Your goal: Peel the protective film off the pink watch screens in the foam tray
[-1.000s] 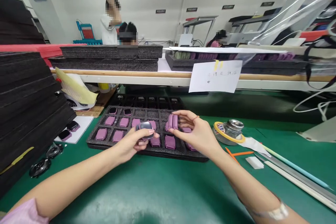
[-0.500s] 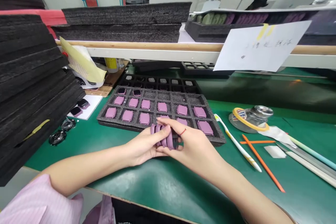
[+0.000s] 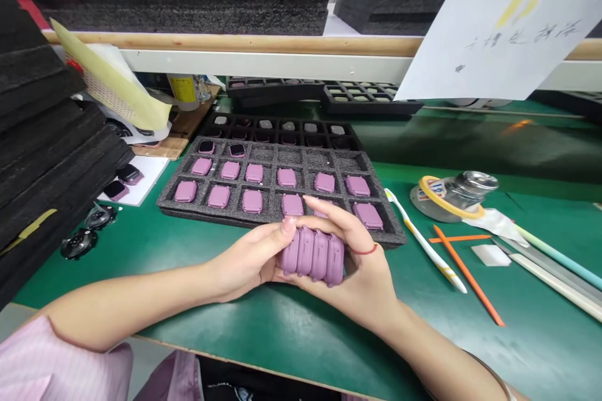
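Between my two hands is a row of several purple watch cases [image 3: 313, 255], pressed face to face with their slotted sides toward me. My left hand [image 3: 258, 250] grips the row's left end, thumb on top. My right hand [image 3: 364, 263] wraps round the right end and underside, with its index finger stretched over the top. Just behind the hands lies a black foam tray [image 3: 277, 219]; purple watch cases [image 3: 219, 196] fill its two nearer rows. Two dark-faced watches [image 3: 237, 150] sit in its far row. My right fingers partly hide one case in the tray.
Right of the tray lie a toothbrush [image 3: 426, 241], orange sticks [image 3: 468, 276], a white pad [image 3: 490, 255] and a glass bottle [image 3: 454, 194] with a yellow ring. Stacked black foam [image 3: 42, 138] rises at the left. A shelf edge [image 3: 263, 62] with a hanging paper [image 3: 498, 44] crosses behind.
The held row of watch cases has turned, so its slotted sides show more plainly. My right hand has opened out around it and shifted right. The camera view has tilted down.
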`<state>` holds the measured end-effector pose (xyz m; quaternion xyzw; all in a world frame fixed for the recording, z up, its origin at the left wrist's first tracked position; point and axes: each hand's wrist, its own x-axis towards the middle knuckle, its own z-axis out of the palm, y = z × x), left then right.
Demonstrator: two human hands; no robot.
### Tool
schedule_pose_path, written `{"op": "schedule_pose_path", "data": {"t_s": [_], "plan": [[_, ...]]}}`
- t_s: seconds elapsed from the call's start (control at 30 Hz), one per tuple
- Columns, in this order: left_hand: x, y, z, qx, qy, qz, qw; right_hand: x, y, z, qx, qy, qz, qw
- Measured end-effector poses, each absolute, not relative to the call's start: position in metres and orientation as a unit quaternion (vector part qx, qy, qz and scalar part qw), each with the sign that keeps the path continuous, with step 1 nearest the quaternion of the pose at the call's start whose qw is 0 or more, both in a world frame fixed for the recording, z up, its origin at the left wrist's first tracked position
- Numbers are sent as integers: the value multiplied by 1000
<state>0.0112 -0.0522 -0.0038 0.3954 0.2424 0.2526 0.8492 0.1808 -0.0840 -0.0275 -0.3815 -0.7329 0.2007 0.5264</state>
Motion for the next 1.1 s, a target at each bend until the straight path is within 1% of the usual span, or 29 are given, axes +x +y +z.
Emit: {"op": "schedule_pose_path", "data": {"t_s": [0.07, 0.2, 0.3, 0.87, 1.1], "plan": [[11, -50, -4, 431, 234, 246, 836, 180, -84, -28, -383, -732, 201, 527], [11, -50, -4, 525, 235, 259, 776, 181, -84, -28, -373, -744, 200, 516], [10, -52, -4, 543, 255, 265, 755, 182, -85, -29, -369, -754, 202, 505], [10, -53, -5, 554, 278, 254, 742, 183, -86, -36, -371, -752, 211, 502], [8, -51, -4, 563, 250, 256, 745, 183, -87, -32, -366, -762, 189, 500]]}}
